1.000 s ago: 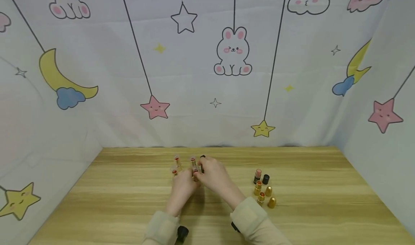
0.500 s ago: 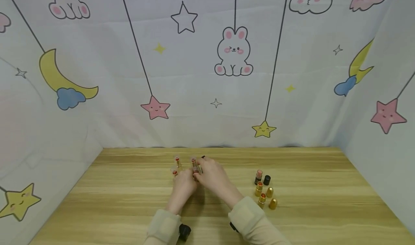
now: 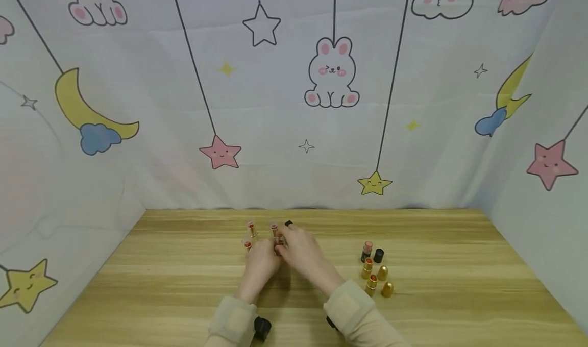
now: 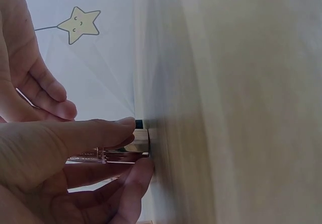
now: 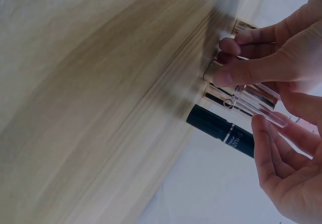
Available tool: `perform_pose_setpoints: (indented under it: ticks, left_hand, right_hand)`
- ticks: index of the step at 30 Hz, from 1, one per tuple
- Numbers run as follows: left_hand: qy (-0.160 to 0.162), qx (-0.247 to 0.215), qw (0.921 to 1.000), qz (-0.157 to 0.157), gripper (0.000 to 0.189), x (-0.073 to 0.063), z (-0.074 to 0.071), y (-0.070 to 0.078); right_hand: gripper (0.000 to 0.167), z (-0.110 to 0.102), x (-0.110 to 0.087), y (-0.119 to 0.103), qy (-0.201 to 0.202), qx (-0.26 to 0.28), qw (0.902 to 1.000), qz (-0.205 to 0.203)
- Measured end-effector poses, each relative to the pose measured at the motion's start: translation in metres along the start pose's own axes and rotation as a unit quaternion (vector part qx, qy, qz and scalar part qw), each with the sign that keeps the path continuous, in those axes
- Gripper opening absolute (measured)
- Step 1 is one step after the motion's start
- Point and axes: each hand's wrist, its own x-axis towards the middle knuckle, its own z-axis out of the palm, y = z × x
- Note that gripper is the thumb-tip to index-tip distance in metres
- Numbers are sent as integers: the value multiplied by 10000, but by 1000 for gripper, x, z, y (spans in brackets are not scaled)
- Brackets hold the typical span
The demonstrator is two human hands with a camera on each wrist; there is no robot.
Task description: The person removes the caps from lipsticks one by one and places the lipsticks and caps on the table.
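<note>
My left hand [image 3: 263,259] pinches the gold base of a lipstick [image 5: 216,74] between thumb and fingers, its foot at the tabletop. The right hand [image 3: 300,250] has its thumb and fingertips at the clear upper part of this lipstick, seen in the right wrist view. Close beside it stands another clear-capped lipstick [image 5: 217,97], partly behind the right fingers. A black lipstick tube [image 5: 221,128] with white lettering stands just past that one. Two more clear-capped lipsticks, a far one [image 3: 251,228] and a near one [image 3: 247,245], are left of the hands.
On the right of the wooden table [image 3: 436,265] stand a black-based lipstick [image 3: 366,251] with its black cap [image 3: 378,255], and two gold lipsticks with gold caps [image 3: 383,273] beside them. A printed white cloth [image 3: 275,107] encloses the back and sides.
Both hands stay at the same lipstick with only slight finger movement. The right forearm has shifted a little to the left. The lipsticks on the table stay in place.
</note>
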Motion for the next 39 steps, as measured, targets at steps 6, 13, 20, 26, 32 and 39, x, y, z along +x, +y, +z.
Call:
perform_pose_setpoints:
  ticks: [6,13,20,26,32,39]
  left_hand:
    - [-187,-225,9995,141,15,0,2,-2]
    - [-193,-135,9995,194,17,-5,1,-1]
    - [-410,-307,9986,149,20,-12,-6,2]
    - [-572,-718,9958,34,17,-19,-13,2]
    - [-639,-886,9940,36,16,-24,-26,4]
    - [-643,-1155,9911,185,13,-33,-41,12]
  right_hand:
    - [17,0,-4,5,39,325,9992,222]
    - [11,2,-9,11,240,757,9961,392]
    - [16,-2,-16,15,237,1242,9899,635]
    - [17,-4,-23,19,254,1801,9792,898]
    - [21,-8,-27,22,260,2489,9616,1129]
    - [26,-24,-39,21,236,3375,9295,1466]
